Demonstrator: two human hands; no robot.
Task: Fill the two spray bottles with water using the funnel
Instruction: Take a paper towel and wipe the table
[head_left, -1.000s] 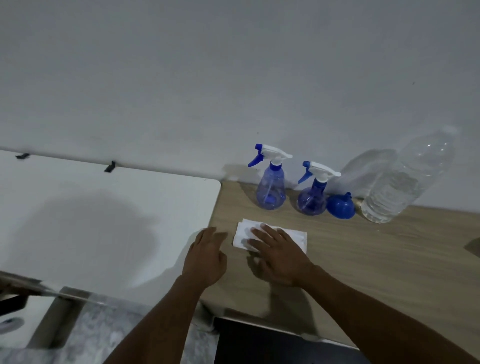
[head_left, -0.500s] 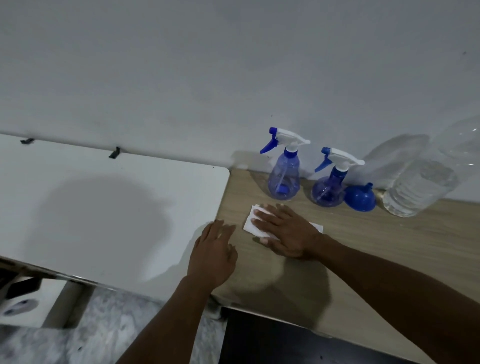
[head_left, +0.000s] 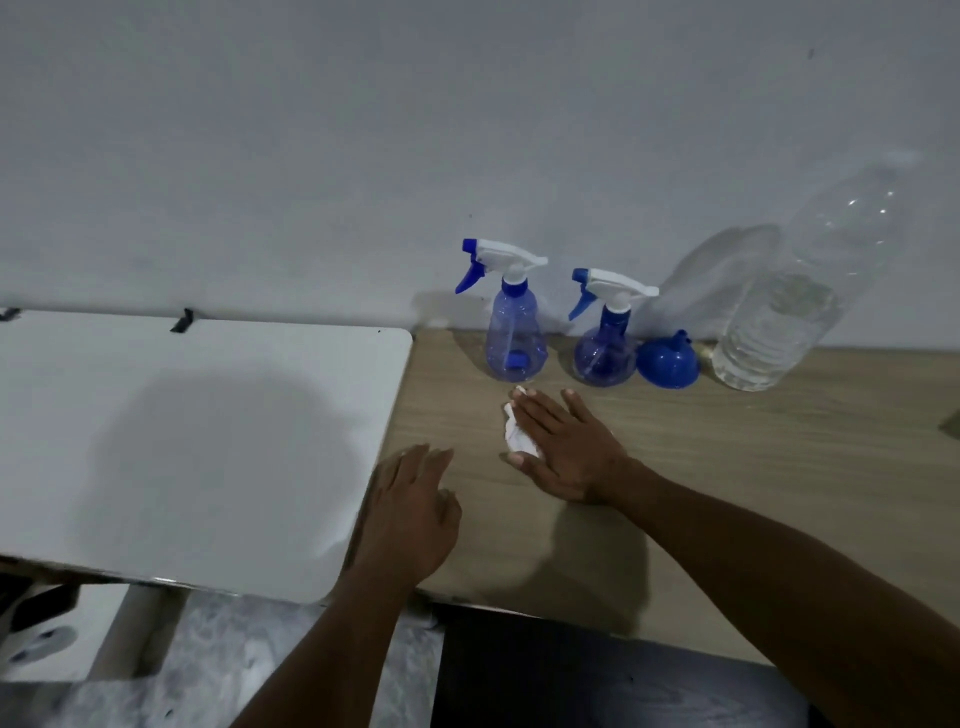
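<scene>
The right hand (head_left: 563, 447) lies flat with straight fingers pressed on a crumpled white cloth (head_left: 517, 439) on the wooden bench (head_left: 779, 467), just in front of the two spray bottles. The left hand (head_left: 410, 514), fingers straight and holding nothing, is over the seam between the bench and a white table (head_left: 208, 441); whether it touches the surface is unclear. Along the wall stand the taller spray bottle (head_left: 514, 332), the rounder spray bottle (head_left: 605, 343), the blue funnel (head_left: 668, 364) set mouth-down just beside it, and a large clear water bottle (head_left: 779, 322), all with their tops on.
</scene>
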